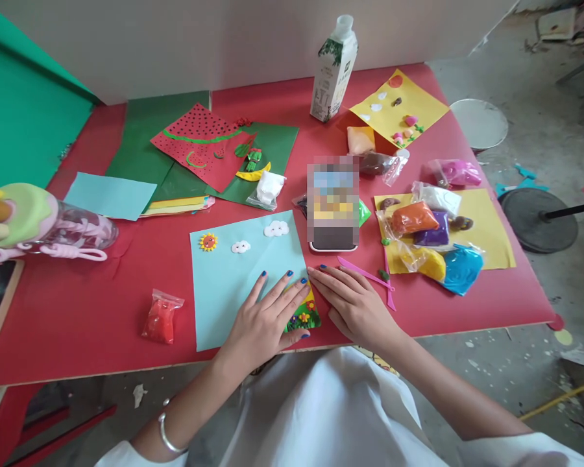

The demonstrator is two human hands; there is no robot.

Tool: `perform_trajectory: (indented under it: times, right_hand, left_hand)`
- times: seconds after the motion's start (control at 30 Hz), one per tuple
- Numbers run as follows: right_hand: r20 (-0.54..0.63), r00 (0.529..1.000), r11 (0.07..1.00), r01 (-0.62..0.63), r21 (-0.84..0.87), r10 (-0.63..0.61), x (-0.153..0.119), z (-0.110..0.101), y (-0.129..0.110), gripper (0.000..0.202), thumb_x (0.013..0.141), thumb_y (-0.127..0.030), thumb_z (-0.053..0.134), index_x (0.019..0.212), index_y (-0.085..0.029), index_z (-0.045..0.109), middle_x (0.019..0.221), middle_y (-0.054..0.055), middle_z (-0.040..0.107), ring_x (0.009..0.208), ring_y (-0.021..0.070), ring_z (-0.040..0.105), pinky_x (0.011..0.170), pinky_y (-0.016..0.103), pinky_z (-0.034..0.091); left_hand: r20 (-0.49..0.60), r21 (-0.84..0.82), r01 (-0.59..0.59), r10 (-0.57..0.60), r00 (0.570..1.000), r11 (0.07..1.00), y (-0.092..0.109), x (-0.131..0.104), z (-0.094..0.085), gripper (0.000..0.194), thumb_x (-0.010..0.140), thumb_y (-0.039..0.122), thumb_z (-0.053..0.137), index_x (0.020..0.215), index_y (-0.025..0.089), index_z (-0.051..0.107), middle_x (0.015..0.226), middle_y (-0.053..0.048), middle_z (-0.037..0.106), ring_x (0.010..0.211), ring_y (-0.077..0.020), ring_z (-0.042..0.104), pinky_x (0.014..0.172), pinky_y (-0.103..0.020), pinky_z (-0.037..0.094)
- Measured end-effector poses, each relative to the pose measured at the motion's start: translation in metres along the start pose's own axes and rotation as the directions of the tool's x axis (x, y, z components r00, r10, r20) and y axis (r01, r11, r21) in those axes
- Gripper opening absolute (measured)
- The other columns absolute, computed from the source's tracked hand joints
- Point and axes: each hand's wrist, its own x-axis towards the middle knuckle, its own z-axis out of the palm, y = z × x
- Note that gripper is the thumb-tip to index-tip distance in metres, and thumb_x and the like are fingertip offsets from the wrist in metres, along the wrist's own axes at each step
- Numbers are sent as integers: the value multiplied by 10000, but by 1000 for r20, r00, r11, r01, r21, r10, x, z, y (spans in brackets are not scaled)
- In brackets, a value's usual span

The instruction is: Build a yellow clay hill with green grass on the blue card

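My left hand lies flat with fingers stretched over the lower right of a light blue sheet. Under and beside its fingers show a yellow patch and a green patch with small clay flowers. The sheet also bears a clay sun and two white clouds. My right hand rests flat at the sheet's right edge, fingers extended and close together, holding nothing visible. Just beyond it are pink clay tools and a phone with a blurred screen.
Bags of coloured clay lie on a yellow sheet at right. A red clay bag sits at left, near a clear bottle. A carton stands at the back beside finished clay pictures. The red table ends near my body.
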Motion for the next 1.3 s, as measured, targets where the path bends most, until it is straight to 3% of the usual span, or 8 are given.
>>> perform_trajectory:
  times: [0.17,0.37,0.67,0.9,1.1,1.3]
  right_hand:
    - [5,1000,1000,6,-13,-6,4,0,-1,628,913,-86,394,1530,-159,300,1484,64,488,1344,234,486,1094,451,427]
    - [69,997,998,-24,-58,28,15,1,-2,477,1013,-287,406,1481,-198,402,1493,36,468,1376,229,454,1100,437,407]
    - [52,997,995,-50,-84,54,15,2,-2,480,1008,-235,400,1488,-243,392,1470,10,500,1364,219,470,1075,413,428]
    - [35,998,995,-43,-86,46,16,2,-1,421,1022,-245,375,1428,-215,484,1453,-1,513,1348,218,488,1064,406,418]
    - [29,998,995,-57,-80,59,16,2,-1,418,1023,-245,370,1423,-231,490,1436,-9,531,1344,209,493,1064,398,413]
    - [23,998,996,-52,-78,54,16,2,-1,406,1020,-236,380,1405,-208,509,1441,-6,528,1345,209,489,1065,393,396]
  left_hand:
    - [21,-23,5,-4,1000,1000,-2,-6,2,582,1000,544,322,1484,229,395,1455,-54,528,1409,-233,411,1219,-488,190]
    - [-17,-15,24,-24,1000,1000,-2,-7,4,579,1007,533,311,1474,206,411,1439,-51,543,1380,-230,449,1227,-493,153]
    - [-41,0,18,-18,999,1000,-8,-12,4,552,1008,520,323,1486,252,388,1419,-47,566,1367,-239,468,1219,-518,176]
    - [-43,-18,29,-30,999,999,-8,-18,3,580,1002,545,317,1487,234,387,1424,-45,561,1383,-230,447,1230,-511,146]
    - [-32,-4,34,-35,999,999,-10,-24,2,573,1013,539,289,1460,211,433,1446,-25,534,1402,-211,416,1244,-475,-1]
    - [-57,44,10,-7,998,999,-12,-28,0,573,1009,536,317,1457,197,433,1431,-23,553,1390,-214,432,1245,-481,2]
